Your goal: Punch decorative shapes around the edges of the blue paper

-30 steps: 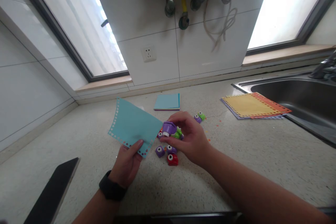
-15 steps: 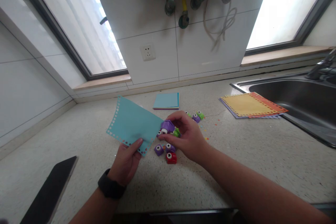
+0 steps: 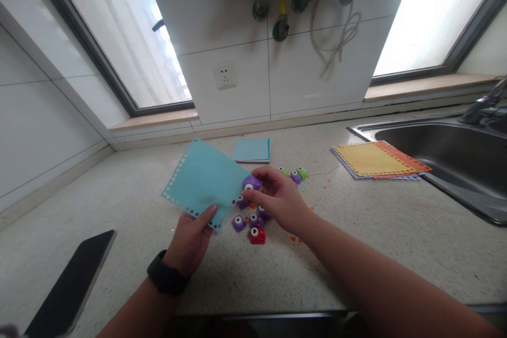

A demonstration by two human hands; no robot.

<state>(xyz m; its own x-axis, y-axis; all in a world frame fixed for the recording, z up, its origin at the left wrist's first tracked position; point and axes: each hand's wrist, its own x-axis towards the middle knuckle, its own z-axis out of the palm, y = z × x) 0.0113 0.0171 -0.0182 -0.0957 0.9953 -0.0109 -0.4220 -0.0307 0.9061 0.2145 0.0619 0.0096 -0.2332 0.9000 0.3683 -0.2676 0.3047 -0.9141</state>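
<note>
A light blue sheet (image 3: 206,177) with small holes punched along its left and lower edges is pinched in my left hand (image 3: 194,237), thumb on top near the bottom corner. My right hand (image 3: 279,200) grips a purple craft punch (image 3: 251,182) at the sheet's right edge, thumb on its white button. Below it on the counter lie a red punch (image 3: 257,235), a small purple punch (image 3: 238,223) and other purple ones. Green punches (image 3: 301,172) and another purple one sit behind my right hand. Tiny paper bits are scattered around.
A stack of blue paper (image 3: 251,150) lies near the wall. Punched yellow, orange and purple sheets (image 3: 366,159) rest beside the steel sink (image 3: 435,142) at right. A dark flat object (image 3: 75,282) lies at front left.
The blue sheet has turned slightly and its upper corner has shifted right. The purple punch has moved up onto the sheet's right edge, and the green punch below my right hand no longer shows.
</note>
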